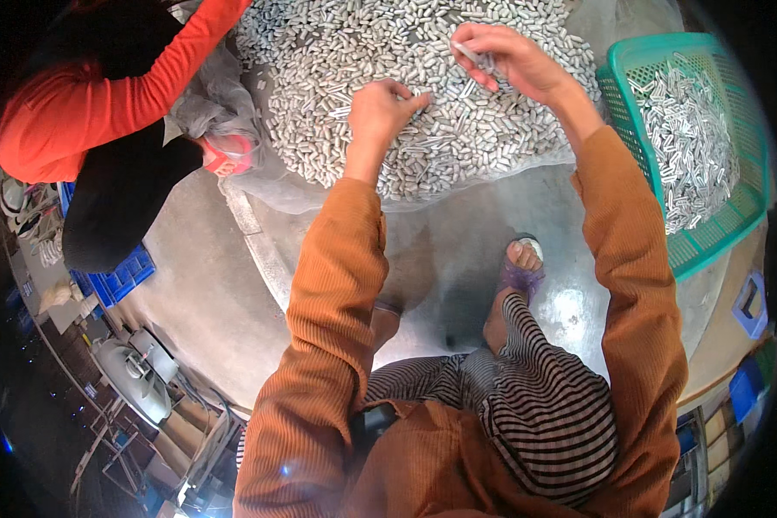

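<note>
A broad pile of small grey-white capsule-shaped pieces (319,65) is spread over a clear plastic sheet (289,197) on the floor. Low over its middle, my left hand (378,119) is curled closed, and slim white ends show at its fingers; how many it holds is hidden. Further right and farther away, my right hand (514,62) is raised over the pile, pinching a slim white stick-like piece (468,52) between thumb and fingers. More slim pieces appear under its palm. At the right stands a green plastic basket (617,86) holding many slim silvery-white pieces (686,142).
Another person in a red sleeve (104,112) crouches at the left, reaching toward the pile. Blue crates (119,276) and a grey fan-like machine (134,380) are at the left. A lilac plastic stool (751,306) lies right of the basket. My sandalled foot (523,263) rests before the sheet.
</note>
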The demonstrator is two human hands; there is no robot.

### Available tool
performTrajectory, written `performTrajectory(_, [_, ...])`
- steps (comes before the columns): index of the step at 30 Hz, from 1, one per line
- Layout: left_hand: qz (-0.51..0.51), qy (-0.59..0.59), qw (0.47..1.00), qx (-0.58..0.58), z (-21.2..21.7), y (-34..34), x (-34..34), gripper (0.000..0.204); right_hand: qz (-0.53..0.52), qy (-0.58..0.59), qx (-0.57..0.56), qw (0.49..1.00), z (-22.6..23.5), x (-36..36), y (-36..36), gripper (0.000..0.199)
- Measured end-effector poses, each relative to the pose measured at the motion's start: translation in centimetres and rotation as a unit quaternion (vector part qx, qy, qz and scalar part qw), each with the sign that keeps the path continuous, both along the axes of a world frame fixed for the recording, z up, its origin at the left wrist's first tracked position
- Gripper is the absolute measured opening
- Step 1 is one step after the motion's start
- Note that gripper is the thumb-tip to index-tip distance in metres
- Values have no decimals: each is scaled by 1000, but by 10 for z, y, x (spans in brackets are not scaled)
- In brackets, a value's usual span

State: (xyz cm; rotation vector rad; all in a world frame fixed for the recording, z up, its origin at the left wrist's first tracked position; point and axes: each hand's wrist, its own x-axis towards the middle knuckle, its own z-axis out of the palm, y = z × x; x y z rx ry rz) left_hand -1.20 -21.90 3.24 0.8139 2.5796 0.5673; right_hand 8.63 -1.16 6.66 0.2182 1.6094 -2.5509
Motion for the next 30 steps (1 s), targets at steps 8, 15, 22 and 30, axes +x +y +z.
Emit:
performTrajectory(8, [211, -479, 769, 367, 28, -20, -37, 21, 62, -8, 657, 751, -16, 18, -7, 20])
performTrajectory(15, [-30, 42, 997, -57, 0, -1, -43, 25, 22, 15, 568, 823, -25, 25, -2, 19])
performTrajectory(22, [-168, 97, 972, -130, 10, 15, -43, 27, -117, 52, -208, 970, 50, 63, 61, 18])
performTrajectory(30, [-74, 107, 991, 23, 1, 0, -31, 18, -270, 39, 578, 769, -37, 51, 66, 16])
